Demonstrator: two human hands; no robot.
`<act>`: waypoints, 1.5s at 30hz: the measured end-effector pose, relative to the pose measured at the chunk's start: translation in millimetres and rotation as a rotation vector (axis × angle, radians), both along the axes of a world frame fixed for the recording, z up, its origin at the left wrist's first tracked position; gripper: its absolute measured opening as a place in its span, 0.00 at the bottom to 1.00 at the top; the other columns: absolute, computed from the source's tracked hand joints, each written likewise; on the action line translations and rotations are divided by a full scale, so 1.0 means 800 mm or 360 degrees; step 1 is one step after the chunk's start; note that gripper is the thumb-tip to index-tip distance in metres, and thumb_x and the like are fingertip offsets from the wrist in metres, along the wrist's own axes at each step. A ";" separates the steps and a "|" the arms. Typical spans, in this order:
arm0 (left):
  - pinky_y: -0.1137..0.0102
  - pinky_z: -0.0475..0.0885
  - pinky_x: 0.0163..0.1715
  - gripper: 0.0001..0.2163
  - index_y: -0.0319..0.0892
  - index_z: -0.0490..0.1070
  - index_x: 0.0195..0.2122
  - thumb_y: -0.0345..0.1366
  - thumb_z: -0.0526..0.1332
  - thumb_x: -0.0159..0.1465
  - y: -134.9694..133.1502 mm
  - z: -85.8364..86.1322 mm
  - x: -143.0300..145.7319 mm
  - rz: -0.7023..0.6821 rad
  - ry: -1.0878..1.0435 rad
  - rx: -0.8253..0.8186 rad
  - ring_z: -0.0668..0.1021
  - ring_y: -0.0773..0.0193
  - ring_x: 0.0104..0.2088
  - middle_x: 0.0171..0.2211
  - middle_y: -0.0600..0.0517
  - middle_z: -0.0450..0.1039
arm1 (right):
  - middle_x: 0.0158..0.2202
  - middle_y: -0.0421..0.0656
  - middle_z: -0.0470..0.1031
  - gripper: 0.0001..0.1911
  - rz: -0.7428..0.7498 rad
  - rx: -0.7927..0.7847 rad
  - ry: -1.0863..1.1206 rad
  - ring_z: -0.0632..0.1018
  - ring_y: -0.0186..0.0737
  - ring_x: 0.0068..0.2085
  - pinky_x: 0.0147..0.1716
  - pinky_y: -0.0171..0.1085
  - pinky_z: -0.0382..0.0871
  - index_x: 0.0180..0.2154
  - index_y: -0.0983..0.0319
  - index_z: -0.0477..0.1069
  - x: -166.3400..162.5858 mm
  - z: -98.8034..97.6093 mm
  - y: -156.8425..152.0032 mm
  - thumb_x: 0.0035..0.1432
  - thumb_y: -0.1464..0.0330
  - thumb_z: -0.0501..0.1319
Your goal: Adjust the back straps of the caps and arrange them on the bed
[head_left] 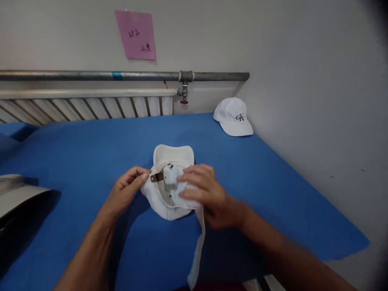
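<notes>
Centrally in frame, our left hand (129,188) pinches a white cap (169,186); our right hand (210,196) spreads blurred fingers over it, their grip we cannot tell.

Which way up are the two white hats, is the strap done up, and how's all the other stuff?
Near cap: inside showing
Strap: undone, hanging down
Brown buckle: strap not in it
Far cap: right way up
Pink paper: hung crooked
Red valve: can't tell
Left hand: pinching near cap's edge
Right hand: blurred, grip unclear
</notes>
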State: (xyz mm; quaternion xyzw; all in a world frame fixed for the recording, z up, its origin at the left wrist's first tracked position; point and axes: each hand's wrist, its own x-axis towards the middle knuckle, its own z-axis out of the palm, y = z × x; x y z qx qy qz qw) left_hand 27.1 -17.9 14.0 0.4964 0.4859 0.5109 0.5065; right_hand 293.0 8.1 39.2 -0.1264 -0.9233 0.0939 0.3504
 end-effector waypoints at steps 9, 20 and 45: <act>0.75 0.62 0.28 0.10 0.44 0.74 0.34 0.45 0.62 0.62 0.000 0.002 -0.003 -0.0017 0.0152 -0.0056 0.67 0.70 0.27 0.27 0.56 0.69 | 0.34 0.43 0.76 0.07 0.0491 0.0030 -0.0008 0.72 0.35 0.35 0.41 0.38 0.65 0.35 0.63 0.71 -0.014 0.013 -0.051 0.62 0.70 0.55; 0.70 0.68 0.38 0.10 0.45 0.78 0.38 0.40 0.68 0.56 -0.004 0.008 0.004 -0.0530 0.0321 -0.0195 0.74 0.63 0.37 0.35 0.51 0.77 | 0.20 0.33 0.64 0.15 -0.0150 -0.2393 0.0493 0.63 0.27 0.20 0.20 0.29 0.58 0.39 0.61 0.69 -0.011 0.000 -0.003 0.55 0.58 0.61; 0.70 0.69 0.34 0.09 0.43 0.78 0.36 0.39 0.68 0.56 -0.002 0.002 0.030 -0.0417 -0.0005 -0.0312 0.76 0.63 0.33 0.33 0.50 0.78 | 0.15 0.32 0.67 0.07 -0.0039 -0.2635 0.0707 0.65 0.27 0.15 0.17 0.29 0.58 0.33 0.62 0.67 -0.025 -0.029 0.009 0.48 0.71 0.59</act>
